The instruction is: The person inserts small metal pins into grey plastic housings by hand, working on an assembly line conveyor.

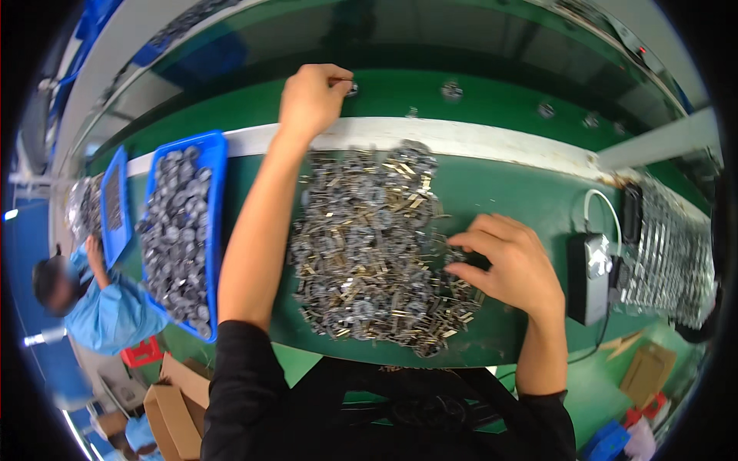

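A wide heap of small grey and brass-coloured metal parts [369, 246] lies on the green table [523, 192] in front of me. My left hand [311, 98] is stretched out past the white rail to the green conveyor belt [492, 100], pinching a small round part at its fingertips. My right hand [511, 261] rests on the right side of the heap, fingers curled onto the parts there. Whether it holds one I cannot tell. Several single round parts sit spaced along the belt.
A blue tray [217, 154] full of grey round parts stands left of my left arm, with a second blue tray [117, 200] beyond it. A grey box with a cable [588, 276] sits right. Another person in light blue [100, 307] works at far left. Cardboard boxes lie below.
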A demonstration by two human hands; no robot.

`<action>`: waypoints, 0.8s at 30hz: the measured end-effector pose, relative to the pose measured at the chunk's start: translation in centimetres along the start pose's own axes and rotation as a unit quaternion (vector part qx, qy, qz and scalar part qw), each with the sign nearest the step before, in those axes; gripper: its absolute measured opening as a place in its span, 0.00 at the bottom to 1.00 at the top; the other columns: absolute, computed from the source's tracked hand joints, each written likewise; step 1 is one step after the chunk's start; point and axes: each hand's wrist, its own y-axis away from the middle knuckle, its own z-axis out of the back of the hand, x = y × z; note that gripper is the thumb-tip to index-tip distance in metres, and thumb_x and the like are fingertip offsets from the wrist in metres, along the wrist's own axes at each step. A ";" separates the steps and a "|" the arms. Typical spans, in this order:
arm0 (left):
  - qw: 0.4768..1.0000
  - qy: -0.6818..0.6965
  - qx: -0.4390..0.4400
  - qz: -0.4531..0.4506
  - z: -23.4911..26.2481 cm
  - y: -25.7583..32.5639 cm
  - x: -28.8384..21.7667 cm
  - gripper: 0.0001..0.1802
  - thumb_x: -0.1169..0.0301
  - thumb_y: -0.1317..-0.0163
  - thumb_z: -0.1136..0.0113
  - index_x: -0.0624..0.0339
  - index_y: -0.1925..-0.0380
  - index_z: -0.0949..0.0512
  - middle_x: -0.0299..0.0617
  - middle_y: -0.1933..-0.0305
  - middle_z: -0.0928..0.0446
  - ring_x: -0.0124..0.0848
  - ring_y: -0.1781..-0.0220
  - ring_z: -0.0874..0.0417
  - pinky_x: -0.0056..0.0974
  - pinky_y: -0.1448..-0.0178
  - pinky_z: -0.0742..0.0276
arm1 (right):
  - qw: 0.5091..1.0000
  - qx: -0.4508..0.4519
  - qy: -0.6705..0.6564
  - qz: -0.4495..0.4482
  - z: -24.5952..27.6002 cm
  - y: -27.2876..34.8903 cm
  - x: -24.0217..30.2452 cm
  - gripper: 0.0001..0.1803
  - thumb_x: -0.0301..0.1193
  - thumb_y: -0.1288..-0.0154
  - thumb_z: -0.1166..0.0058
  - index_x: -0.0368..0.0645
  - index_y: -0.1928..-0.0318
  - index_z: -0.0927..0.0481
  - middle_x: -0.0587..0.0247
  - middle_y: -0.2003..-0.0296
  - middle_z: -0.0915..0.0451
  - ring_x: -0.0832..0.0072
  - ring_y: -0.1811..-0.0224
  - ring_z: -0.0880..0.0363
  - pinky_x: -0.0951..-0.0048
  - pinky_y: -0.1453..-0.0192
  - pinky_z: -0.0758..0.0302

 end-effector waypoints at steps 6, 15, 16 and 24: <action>0.993 -0.105 -0.051 0.030 2.1 1.7 0.4 0.14 0.63 0.40 0.37 0.59 0.59 0.15 0.49 0.62 0.15 0.46 0.56 0.14 0.43 0.50 0.21 | 0.999 -0.005 -0.001 -0.045 -0.8 0.4 -0.8 0.13 0.28 0.53 0.29 0.41 0.64 0.16 0.63 0.73 0.22 0.65 0.73 0.22 0.66 0.71 0.26; 0.899 -0.348 -0.152 0.216 13.8 10.0 4.8 0.18 0.57 0.38 0.40 0.55 0.54 0.16 0.51 0.50 0.19 0.51 0.46 0.20 0.48 0.40 0.26 | 0.996 0.012 0.023 -0.082 -0.3 0.2 -0.3 0.10 0.30 0.48 0.33 0.42 0.65 0.17 0.62 0.73 0.22 0.60 0.69 0.20 0.61 0.66 0.24; 0.894 -0.352 -0.154 0.230 14.5 10.8 6.8 0.18 0.58 0.39 0.37 0.55 0.53 0.16 0.51 0.47 0.21 0.52 0.45 0.22 0.47 0.39 0.27 | 0.995 0.028 0.016 -0.095 -0.2 0.0 0.1 0.10 0.30 0.48 0.33 0.42 0.66 0.19 0.61 0.74 0.22 0.60 0.69 0.21 0.60 0.65 0.24; 0.895 -0.362 -0.134 0.224 14.8 10.6 10.6 0.17 0.60 0.44 0.31 0.56 0.57 0.15 0.50 0.52 0.21 0.51 0.46 0.23 0.47 0.40 0.27 | 0.994 0.035 0.048 -0.089 -0.4 0.4 -0.2 0.11 0.29 0.47 0.34 0.42 0.68 0.25 0.60 0.75 0.21 0.58 0.68 0.21 0.59 0.63 0.25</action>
